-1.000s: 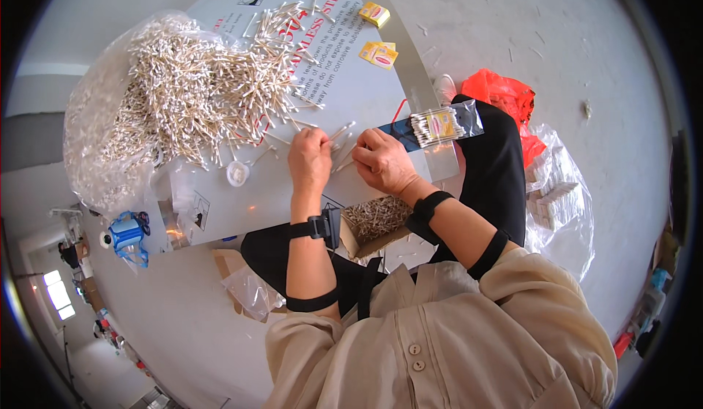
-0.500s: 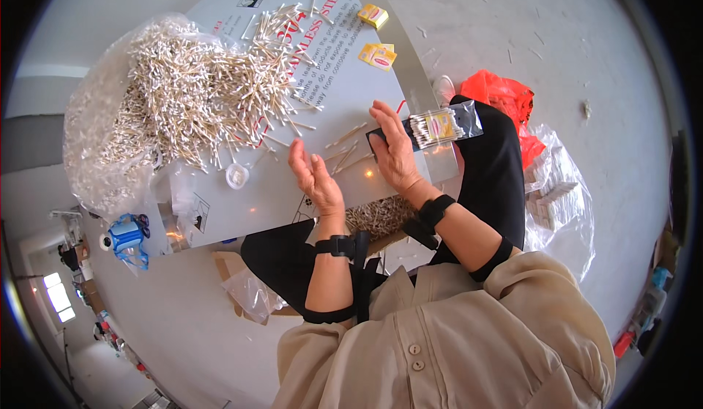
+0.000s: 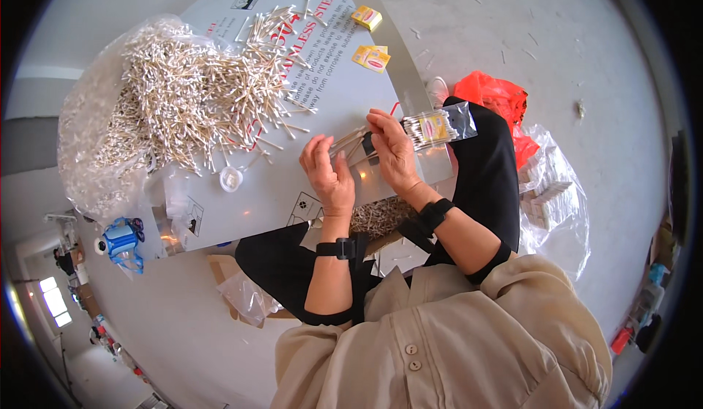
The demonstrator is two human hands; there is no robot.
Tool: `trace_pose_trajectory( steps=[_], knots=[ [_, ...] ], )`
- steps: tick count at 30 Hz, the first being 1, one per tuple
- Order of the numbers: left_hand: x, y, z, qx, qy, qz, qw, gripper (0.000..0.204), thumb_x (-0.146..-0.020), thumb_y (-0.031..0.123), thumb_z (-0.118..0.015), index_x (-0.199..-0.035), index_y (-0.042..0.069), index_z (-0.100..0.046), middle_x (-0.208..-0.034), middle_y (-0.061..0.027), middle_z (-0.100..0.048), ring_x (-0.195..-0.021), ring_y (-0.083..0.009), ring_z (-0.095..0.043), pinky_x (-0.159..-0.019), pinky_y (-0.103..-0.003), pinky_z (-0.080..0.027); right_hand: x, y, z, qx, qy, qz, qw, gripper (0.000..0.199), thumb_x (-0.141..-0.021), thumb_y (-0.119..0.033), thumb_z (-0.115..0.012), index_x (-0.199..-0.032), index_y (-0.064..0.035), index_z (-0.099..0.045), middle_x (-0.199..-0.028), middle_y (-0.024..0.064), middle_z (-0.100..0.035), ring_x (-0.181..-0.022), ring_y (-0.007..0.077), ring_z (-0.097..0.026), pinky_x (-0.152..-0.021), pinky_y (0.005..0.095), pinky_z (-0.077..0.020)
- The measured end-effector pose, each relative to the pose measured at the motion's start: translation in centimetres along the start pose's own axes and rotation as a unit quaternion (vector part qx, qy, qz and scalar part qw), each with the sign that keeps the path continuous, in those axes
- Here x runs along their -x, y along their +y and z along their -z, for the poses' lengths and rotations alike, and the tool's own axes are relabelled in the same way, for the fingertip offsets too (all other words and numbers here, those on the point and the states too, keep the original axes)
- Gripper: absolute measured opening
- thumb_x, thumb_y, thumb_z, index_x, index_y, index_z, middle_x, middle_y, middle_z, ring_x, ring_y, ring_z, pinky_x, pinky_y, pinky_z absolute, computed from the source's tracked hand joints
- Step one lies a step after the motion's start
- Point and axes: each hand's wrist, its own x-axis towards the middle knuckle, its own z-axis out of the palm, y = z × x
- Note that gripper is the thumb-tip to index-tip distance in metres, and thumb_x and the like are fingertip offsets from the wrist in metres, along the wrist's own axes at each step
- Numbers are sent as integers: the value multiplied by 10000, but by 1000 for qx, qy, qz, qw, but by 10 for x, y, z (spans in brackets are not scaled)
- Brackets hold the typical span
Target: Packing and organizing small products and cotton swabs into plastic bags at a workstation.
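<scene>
Several loose cotton swabs lie in a small bunch on the sheet-covered table, between my two hands. My left hand is at their left end, fingers loosely bent and thumb apart. At their right end, my right hand has its fingers curved and its thumb held away from them. Whether the fingertips touch the swabs I cannot make out. Just right of my right hand lies a clear packet of cotton swabs with a yellow card; its dark left part is partly hidden by that hand.
A large heap of cotton swabs spills from a clear bag on the left. Yellow cards and a small yellow box sit at the far edge. A round tub stands near the heap. Red plastic lies on the right.
My hands have come closer together around the loose swabs, and their fingers have bent inward. The right hand's fingers were straighter before.
</scene>
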Motion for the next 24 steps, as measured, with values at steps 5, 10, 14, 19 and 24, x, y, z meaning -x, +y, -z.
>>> trace_pose_trajectory(
  steps=[5, 10, 14, 19, 24],
  knots=[
    [-6, -6, 8, -207, -27, -75, 975, 207, -756, 34, -695, -951, 94, -660, -1018, -62, -574, -995, -301, -529, -871, -412, -433, 1, -9, 7, 131, -64, 40, 989, 273, -833, 56, -591, -1094, -7, -637, -1104, 136, -597, -962, 286, -630, -830, 312, -522],
    [-20, -4, 6, -214, -52, -95, 971, 141, -751, 13, -692, -864, 83, -644, -925, -57, -580, -918, -291, -532, -832, -396, -447, -9, -7, 7, 333, -148, 148, 919, 163, -789, -38, -649, -950, -54, -642, -907, 112, -574, -823, 315, -617, -695, 370, -520],
    [-29, -5, 10, -226, -100, -116, 962, 143, -716, 13, -707, -813, 80, -625, -885, -46, -576, -883, -288, -535, -812, -396, -448, -5, -10, 4, 375, -149, 161, 901, 27, -776, -65, -619, -801, -68, -608, -830, 92, -554, -798, 285, -624, -646, 379, -515],
    [-37, -1, 14, -215, -149, -87, 961, 176, -686, 20, -726, -800, 101, -618, -885, -30, -567, -920, -277, -531, -816, -402, -428, 0, -15, 10, 331, -117, 152, 924, 50, -771, -60, -646, -784, -74, -599, -793, 92, -555, -741, 293, -622, -621, 377, -509],
    [-38, 1, 11, -230, -160, -87, 956, 165, -688, 15, -721, -775, 99, -608, -886, -31, -566, -930, -279, -525, -829, -409, -426, 3, -13, 14, 217, -54, 98, 970, 71, -791, -18, -665, -841, -54, -630, -812, 95, -569, -700, 276, -609, -610, 345, -495]
  ],
)
